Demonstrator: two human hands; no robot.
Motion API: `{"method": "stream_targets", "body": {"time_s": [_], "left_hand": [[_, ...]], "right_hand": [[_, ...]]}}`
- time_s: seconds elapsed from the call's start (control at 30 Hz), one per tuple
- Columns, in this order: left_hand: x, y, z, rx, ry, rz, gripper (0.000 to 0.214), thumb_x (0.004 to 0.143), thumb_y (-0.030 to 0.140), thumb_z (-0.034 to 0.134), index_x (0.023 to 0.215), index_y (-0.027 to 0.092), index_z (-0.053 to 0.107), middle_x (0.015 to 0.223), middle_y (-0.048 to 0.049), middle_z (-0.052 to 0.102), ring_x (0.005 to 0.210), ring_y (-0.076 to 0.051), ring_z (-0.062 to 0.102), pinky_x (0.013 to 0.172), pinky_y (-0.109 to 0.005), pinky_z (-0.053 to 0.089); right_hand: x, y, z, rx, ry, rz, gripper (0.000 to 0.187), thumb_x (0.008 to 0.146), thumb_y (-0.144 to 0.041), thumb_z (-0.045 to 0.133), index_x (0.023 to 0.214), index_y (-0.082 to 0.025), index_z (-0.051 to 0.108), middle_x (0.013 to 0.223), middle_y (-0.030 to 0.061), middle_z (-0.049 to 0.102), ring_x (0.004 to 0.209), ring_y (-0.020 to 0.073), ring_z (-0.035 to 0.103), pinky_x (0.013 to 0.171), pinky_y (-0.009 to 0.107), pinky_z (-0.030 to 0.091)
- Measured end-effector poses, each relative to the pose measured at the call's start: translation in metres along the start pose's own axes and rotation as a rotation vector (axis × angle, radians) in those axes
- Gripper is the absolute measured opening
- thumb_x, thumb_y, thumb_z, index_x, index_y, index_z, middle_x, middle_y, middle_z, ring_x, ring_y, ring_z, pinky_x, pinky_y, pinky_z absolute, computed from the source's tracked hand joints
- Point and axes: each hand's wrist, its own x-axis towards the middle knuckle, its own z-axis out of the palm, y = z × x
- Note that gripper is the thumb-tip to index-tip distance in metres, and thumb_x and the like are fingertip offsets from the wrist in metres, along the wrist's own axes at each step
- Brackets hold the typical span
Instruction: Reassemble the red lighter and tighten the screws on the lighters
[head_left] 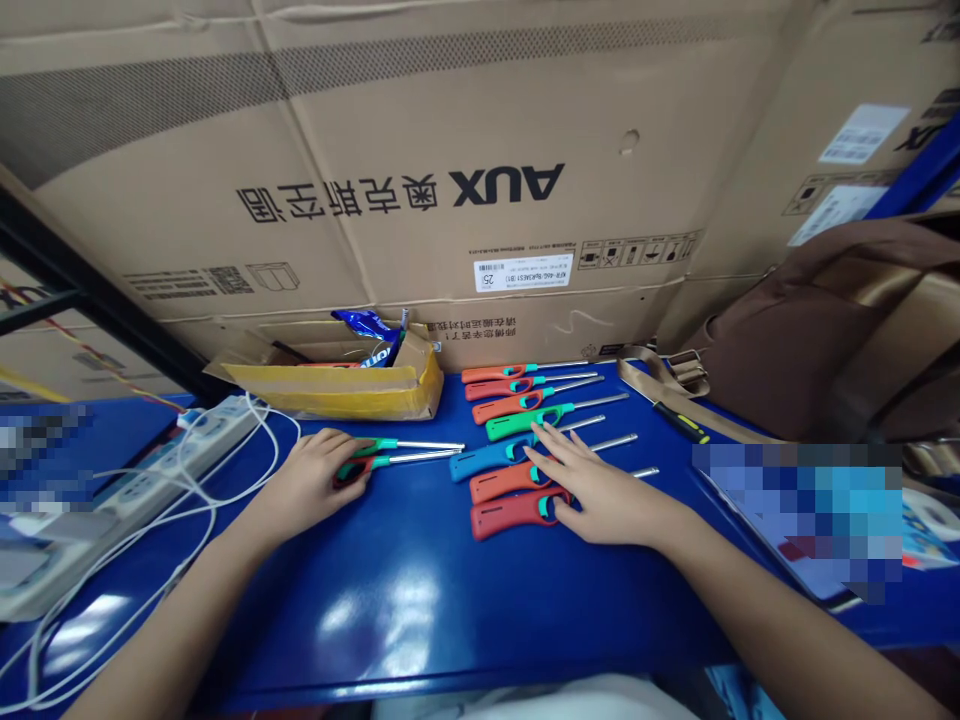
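Note:
My left hand (315,487) curls over the handles of two long-nosed gas lighters, a green one (385,444) and a red one (379,461). Their metal rods point right, and its fingers hide most of the handles. To the right, several more gas lighters lie in a column on the blue table (360,600), rods also pointing right. Among them are a green lighter (514,425), a blue lighter (480,459), an orange lighter (495,485) and a dark red lighter (502,516). My right hand (600,488) rests across the lower ones, fingers spread, covering parts of their triggers and rods.
A taped cardboard box (337,392) with a blue wrapper stands behind my left hand. A power strip (146,490) and white cables run along the left. At right are a yellow-black tool (681,422), a brown bag (810,330) and a blurred tablet-like device (757,535). A large carton (375,120) forms the back.

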Motion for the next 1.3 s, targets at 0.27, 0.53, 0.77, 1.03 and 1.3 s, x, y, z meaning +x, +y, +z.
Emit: {"method": "stream_targets", "body": {"time_s": [0.27, 0.53, 0.77, 1.03, 1.3], "left_hand": [[-0.002, 0.011, 0.004, -0.138, 0.098, -0.018, 0.031, 0.084, 0.042, 0.065, 0.099, 0.017, 0.073, 0.089, -0.0070, 0.074, 0.087, -0.024, 0.063, 0.081, -0.036, 0.050], [0.007, 0.040, -0.006, -0.418, 0.236, -0.145, 0.026, 0.081, 0.041, 0.069, 0.097, 0.021, 0.075, 0.090, -0.0035, 0.075, 0.082, -0.021, 0.068, 0.077, -0.031, 0.054], [0.040, 0.114, -0.014, -0.449, 0.269, 0.022, 0.019, 0.082, 0.028, 0.069, 0.098, 0.018, 0.074, 0.087, -0.0038, 0.074, 0.081, -0.019, 0.063, 0.077, -0.030, 0.051], [0.093, 0.174, 0.013, -0.405, 0.078, 0.190, 0.021, 0.079, 0.033, 0.076, 0.092, 0.018, 0.073, 0.085, -0.0085, 0.073, 0.088, -0.026, 0.064, 0.083, -0.039, 0.051], [0.102, 0.183, 0.026, -0.659, 0.094, 0.234, 0.040, 0.086, 0.028, 0.073, 0.123, 0.017, 0.064, 0.117, -0.0120, 0.063, 0.109, -0.024, 0.061, 0.099, -0.037, 0.051]], "right_hand": [[0.000, -0.004, -0.009, 0.046, 0.143, -0.155, 0.051, 0.085, -0.019, 0.061, 0.135, -0.020, 0.062, 0.137, 0.0153, 0.053, 0.130, 0.0295, 0.049, 0.108, 0.047, 0.045], [0.000, -0.005, -0.010, 0.065, 0.132, -0.218, 0.049, 0.082, -0.019, 0.063, 0.131, -0.021, 0.063, 0.124, 0.0106, 0.059, 0.112, 0.0255, 0.056, 0.099, 0.042, 0.048], [0.000, -0.014, -0.005, 0.063, 0.509, -0.443, 0.031, 0.087, -0.019, 0.061, 0.117, -0.020, 0.065, 0.107, 0.0091, 0.066, 0.094, 0.0207, 0.060, 0.083, 0.037, 0.051], [-0.003, -0.016, -0.019, -0.098, 0.498, -0.235, 0.017, 0.090, -0.025, 0.059, 0.106, -0.023, 0.063, 0.116, 0.0100, 0.063, 0.107, 0.0270, 0.055, 0.093, 0.045, 0.044], [-0.001, 0.004, -0.022, 0.068, 0.233, -0.114, 0.017, 0.100, -0.035, 0.052, 0.108, -0.022, 0.059, 0.109, 0.0071, 0.059, 0.106, 0.0226, 0.054, 0.092, 0.038, 0.048]]}}
